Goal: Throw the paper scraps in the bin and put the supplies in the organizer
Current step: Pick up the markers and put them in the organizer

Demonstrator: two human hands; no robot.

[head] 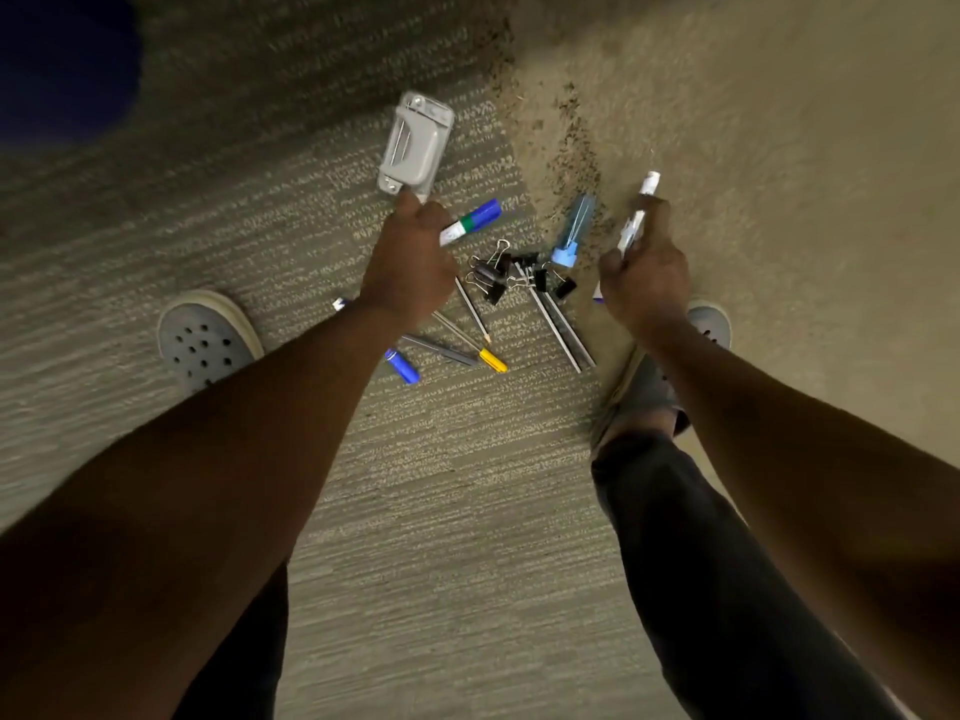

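Note:
Office supplies lie scattered on the carpet between my feet. My left hand [410,262] is closed around a blue and green marker [475,220] and touches the near end of a grey stapler [415,145]. My right hand [644,275] grips a white marker [641,210] pointing away from me. Between the hands lie several black binder clips [498,275], a light blue staple box [574,231], two metal rulers [561,324], a pencil [472,309], a yellow-capped pen [491,358], a grey pen [439,350] and a blue marker [402,366].
My grey perforated shoes stand at the left [208,337] and right [709,324] of the pile. A dark speckled seam [566,132] divides the striped carpet from a plainer tan floor on the right. A dark blue shape [62,65] fills the top left corner.

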